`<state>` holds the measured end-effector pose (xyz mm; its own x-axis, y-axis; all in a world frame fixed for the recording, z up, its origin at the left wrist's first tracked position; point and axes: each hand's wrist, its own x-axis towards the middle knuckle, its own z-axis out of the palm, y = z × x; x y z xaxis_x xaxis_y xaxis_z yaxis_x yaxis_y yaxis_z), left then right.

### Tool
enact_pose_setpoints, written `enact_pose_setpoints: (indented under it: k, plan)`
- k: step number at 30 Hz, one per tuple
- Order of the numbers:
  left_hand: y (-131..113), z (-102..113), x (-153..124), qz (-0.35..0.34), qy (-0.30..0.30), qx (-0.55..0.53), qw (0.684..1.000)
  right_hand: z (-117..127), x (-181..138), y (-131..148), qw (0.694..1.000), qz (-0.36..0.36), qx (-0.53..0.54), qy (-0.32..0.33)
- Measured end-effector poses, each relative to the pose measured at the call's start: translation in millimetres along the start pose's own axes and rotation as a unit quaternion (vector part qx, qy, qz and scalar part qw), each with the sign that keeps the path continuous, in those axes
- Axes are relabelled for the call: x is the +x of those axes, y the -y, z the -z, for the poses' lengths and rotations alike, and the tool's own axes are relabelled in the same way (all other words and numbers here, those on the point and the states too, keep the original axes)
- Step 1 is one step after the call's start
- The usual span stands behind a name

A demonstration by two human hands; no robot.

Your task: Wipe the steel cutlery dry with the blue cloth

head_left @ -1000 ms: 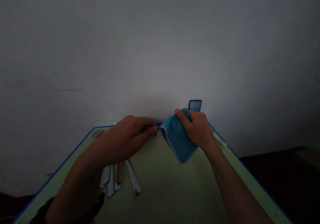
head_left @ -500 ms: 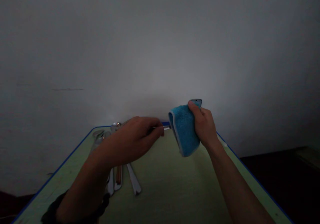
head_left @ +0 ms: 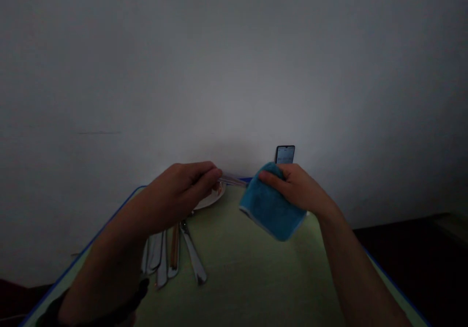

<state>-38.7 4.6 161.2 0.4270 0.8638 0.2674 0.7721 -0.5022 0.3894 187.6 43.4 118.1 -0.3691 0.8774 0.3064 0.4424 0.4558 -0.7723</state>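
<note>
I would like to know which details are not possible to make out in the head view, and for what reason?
In the head view:
Thin utensil: one end is covered by the left hand, the other disappears at the blue cloth; its kind is unclear.
Phone: lower part hidden behind the right hand and cloth; screen text too small.
Pale dish: partly hidden behind the left hand.
Cutlery: far ends hidden behind the left arm.

We take this for a room in a home, though we cannot be certain; we see a green table (head_left: 248, 278) against a plain wall (head_left: 234, 73); metal cutlery (head_left: 161, 268), a blue terry cloth (head_left: 272, 210) and a propped smartphone (head_left: 285, 154) look domestic.
</note>
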Motion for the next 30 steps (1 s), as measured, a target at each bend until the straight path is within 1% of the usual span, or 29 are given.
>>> enact_pose_setpoints:
  k: [2,6,8,10,13,16,18,21,24,27,30]
  plan:
    - [-5.4,-2.2,2.6,-0.01,-0.003,-0.006,1.0,-2.4,-0.9,5.8,0.999,0.005,-0.002,0.048]
    - [-13.5,-5.9,6.4,-0.03,0.012,-0.021,0.999,-2.9,-3.4,14.9,0.99,-0.002,0.02,0.143]
    - [-13.3,-6.0,7.2,-0.027,0.017,-0.031,0.999,-1.0,-4.7,16.2,0.98,0.003,0.023,0.196]
    - [-9.1,-5.1,6.9,-0.014,0.019,-0.042,0.999,1.8,-5.9,15.4,0.972,0.018,0.013,0.232]
    - [2.5,-3.4,4.6,0.001,0.036,-0.067,0.997,6.9,-7.0,12.4,0.969,0.036,-0.019,0.243]
    - [13.5,-2.3,1.9,-0.004,0.082,-0.086,0.993,11.5,-7.4,10.1,0.967,0.053,-0.045,0.246]
    - [16.9,-1.7,0.9,-0.007,0.097,-0.087,0.991,13.1,-7.3,9.3,0.964,0.064,-0.049,0.252]
    - [14.3,-0.7,0.1,-0.009,0.097,-0.085,0.992,12.7,-6.7,9.1,0.964,0.064,-0.047,0.255]
    - [5.4,-0.9,-0.5,-0.025,0.101,-0.086,0.991,10.4,-6.0,9.7,0.965,0.054,-0.04,0.253]
    - [-3.0,-3.3,-1.5,-0.042,0.09,-0.076,0.992,8.7,-5.4,10.8,0.964,0.048,-0.037,0.259]
    - [-5.7,-5.4,-3.2,-0.035,0.107,-0.111,0.987,8.7,-5.4,11.4,0.963,0.051,-0.039,0.26]
